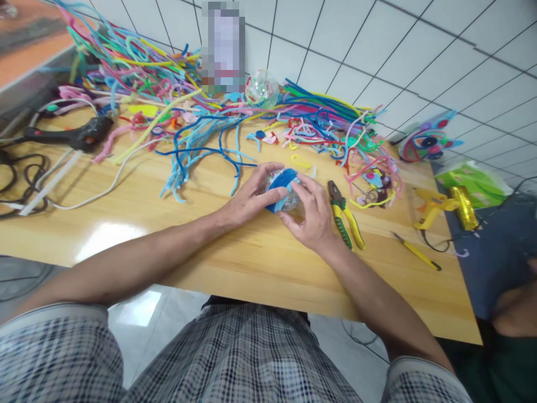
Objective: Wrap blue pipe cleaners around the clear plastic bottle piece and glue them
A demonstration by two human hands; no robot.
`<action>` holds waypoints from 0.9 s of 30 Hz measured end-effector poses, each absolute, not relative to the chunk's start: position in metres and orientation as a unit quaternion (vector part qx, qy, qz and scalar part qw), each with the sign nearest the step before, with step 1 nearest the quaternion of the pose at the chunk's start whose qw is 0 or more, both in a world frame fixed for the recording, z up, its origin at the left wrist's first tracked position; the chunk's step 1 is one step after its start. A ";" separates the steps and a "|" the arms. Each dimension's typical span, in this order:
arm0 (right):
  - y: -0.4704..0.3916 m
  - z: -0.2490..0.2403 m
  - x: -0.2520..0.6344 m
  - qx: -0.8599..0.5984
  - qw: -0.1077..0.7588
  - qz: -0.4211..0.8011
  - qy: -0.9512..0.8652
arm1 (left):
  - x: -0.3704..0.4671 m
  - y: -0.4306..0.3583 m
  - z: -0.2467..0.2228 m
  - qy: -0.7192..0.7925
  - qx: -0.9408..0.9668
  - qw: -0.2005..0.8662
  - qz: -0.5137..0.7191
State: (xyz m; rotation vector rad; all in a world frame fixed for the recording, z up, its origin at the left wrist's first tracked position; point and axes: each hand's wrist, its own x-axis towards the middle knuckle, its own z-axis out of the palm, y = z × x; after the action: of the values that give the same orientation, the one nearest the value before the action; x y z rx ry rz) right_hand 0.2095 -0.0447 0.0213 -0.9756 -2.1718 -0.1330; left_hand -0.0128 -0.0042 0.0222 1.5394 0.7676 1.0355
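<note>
A clear ball (292, 202) with dark and light blue pipe cleaners laid across it is between my two hands, above the middle of the table. My left hand (258, 193) is closed around its left side, with the thumb lying over the blue strips. My right hand (311, 212) grips the right side, fingertips on the light blue strip and thumb below. Just right of my right hand lie pliers (347, 215) with yellow and green handles. Beyond my hands, blue pipe cleaners (188, 148) spread over the wood.
Piles of coloured pipe cleaners (327, 103) and another clear ball (262, 89) line the wall. A black glue gun (75, 134) with cables lies left. To the right are a yellow craft knife (417, 252), a yellow glue gun (434, 207) and a decorated ball (428, 140). Part of another person (516, 313) shows at the right edge.
</note>
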 end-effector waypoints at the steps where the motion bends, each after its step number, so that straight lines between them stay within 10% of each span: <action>1: -0.045 0.021 0.209 -0.378 0.372 -0.056 -0.846 | -0.013 -0.004 0.024 0.327 0.648 0.535 0.432; 27: -0.049 0.017 0.212 -0.402 0.383 -0.038 -0.831 | -0.013 -0.005 0.020 0.326 0.745 0.348 0.466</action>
State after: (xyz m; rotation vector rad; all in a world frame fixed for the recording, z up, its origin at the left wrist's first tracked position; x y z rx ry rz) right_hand 0.2121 -0.0491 0.0174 -1.0240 -2.1189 -0.0969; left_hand -0.0127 -0.0047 0.0203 1.9332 0.8459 1.2080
